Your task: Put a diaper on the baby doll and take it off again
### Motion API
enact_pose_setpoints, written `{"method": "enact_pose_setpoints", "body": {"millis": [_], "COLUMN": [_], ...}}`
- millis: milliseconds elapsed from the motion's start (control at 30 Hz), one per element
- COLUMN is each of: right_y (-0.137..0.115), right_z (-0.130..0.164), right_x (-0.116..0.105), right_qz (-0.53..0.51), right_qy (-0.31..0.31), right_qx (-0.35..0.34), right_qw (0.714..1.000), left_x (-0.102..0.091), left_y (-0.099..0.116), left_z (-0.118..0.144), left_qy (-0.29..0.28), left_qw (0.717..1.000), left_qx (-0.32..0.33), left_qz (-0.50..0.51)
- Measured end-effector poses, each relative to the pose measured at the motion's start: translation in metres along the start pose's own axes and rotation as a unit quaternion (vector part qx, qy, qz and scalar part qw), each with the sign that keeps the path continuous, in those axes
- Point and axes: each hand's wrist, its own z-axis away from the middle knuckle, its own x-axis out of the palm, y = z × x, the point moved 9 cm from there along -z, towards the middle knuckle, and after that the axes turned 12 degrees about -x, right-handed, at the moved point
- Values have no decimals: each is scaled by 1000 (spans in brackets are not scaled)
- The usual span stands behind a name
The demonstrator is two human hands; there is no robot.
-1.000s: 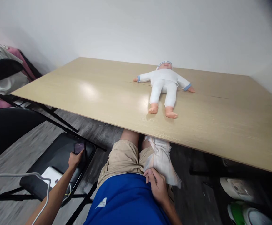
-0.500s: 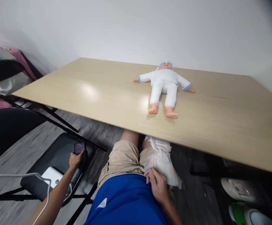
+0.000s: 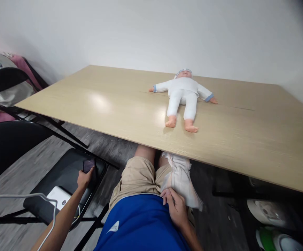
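Note:
My left hand [image 3: 84, 178] reaches down over the chair at the left, fingers wrapped round a dark smartphone [image 3: 88, 166]. In my lap, my right hand [image 3: 176, 205] is curled at the near end of a white disposable diaper [image 3: 180, 170], its fingertips closed against the edge. The diaper lies opened out along my right thigh, partly beneath the table edge. On the table [image 3: 115, 115] a baby doll [image 3: 184, 92] in a white outfit with blue cuffs lies on its back, arms spread and feet toward me.
Under my left forearm, a white power bank [image 3: 59, 197] with a cable [image 3: 18, 196] lies on the black folding chair [image 3: 62, 170]. Bags [image 3: 4, 80] hang or sit at the far left. Several containers [image 3: 267, 212] stand on the floor at lower right. A white wall runs behind the table.
Almost nothing differs. The view has shifted very slightly; both hands, the diaper and the doll hold their places.

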Motion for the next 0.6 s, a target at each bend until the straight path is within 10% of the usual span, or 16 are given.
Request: {"method": "enact_pose_setpoints", "body": {"millis": [600], "right_y": [1], "right_z": [-2], "right_x": [-1], "right_qz": [-2], "right_qy": [3], "right_qx": [15], "right_qw": [1000], "left_x": [1], "left_y": [-2], "left_z": [7], "left_qy": [-10], "left_qw": [1000], "left_qx": [-13], "left_qz": [11]}}
